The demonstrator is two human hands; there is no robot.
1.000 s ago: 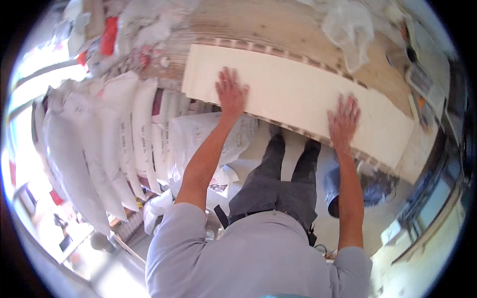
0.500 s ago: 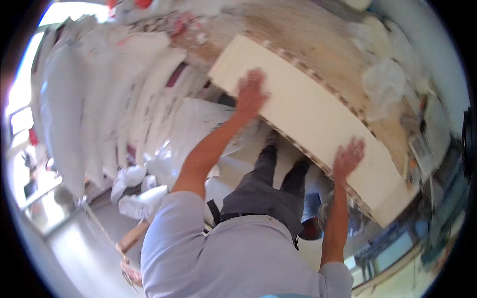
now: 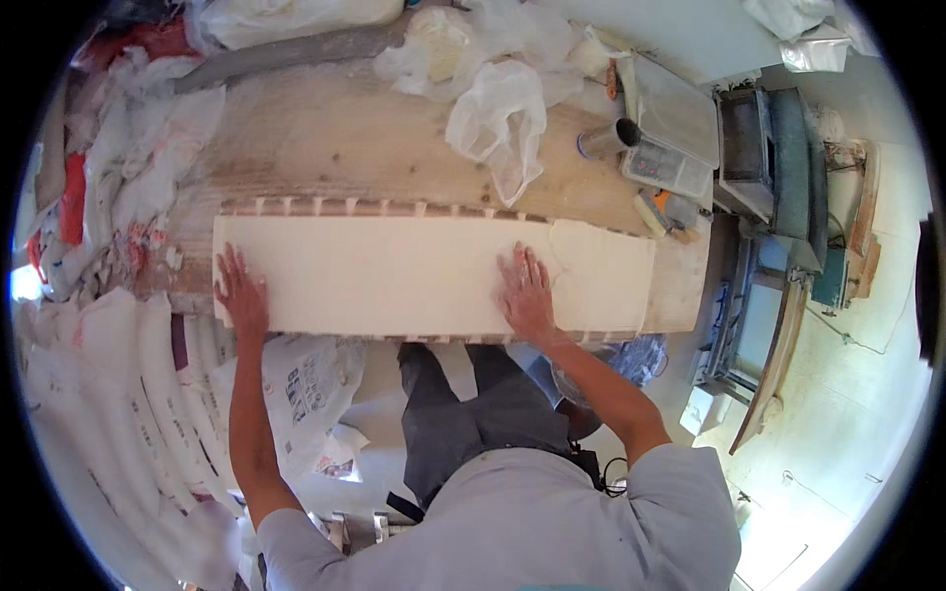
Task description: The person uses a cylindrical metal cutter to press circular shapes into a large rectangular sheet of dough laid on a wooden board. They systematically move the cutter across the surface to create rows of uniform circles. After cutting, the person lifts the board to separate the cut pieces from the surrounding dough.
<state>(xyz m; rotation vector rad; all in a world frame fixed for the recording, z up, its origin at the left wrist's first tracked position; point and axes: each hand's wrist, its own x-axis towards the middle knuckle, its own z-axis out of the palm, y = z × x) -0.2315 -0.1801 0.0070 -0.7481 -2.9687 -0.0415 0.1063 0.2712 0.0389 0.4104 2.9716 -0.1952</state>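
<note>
A long, flat cream-coloured sheet (image 3: 384, 271), which looks like rolled dough, stretches left to right along the near side of a wooden worktop (image 3: 325, 148). Its right part shows an uneven seam or fold line. My left hand (image 3: 241, 291) rests on the sheet's left end with the fingers spread. Right of the sheet's middle, just left of the seam, my right hand (image 3: 525, 295) lies palm down, fingers extended. Neither hand grips anything. Dark, evenly spaced marks show along the sheet's far edge.
Behind the sheet lie a crumpled clear plastic bag (image 3: 501, 123), a metal cylinder (image 3: 609, 139) and a lidded clear plastic box (image 3: 672, 113). A brush-like tool (image 3: 652, 212) lies near the right end. White sacks (image 3: 128, 394) are stacked at left. Metal equipment (image 3: 778, 167) stands at right.
The view has turned, so the sheet now runs level instead of slanting. My left hand is now at the sheet's left end, and my right hand is farther from its right end.
</note>
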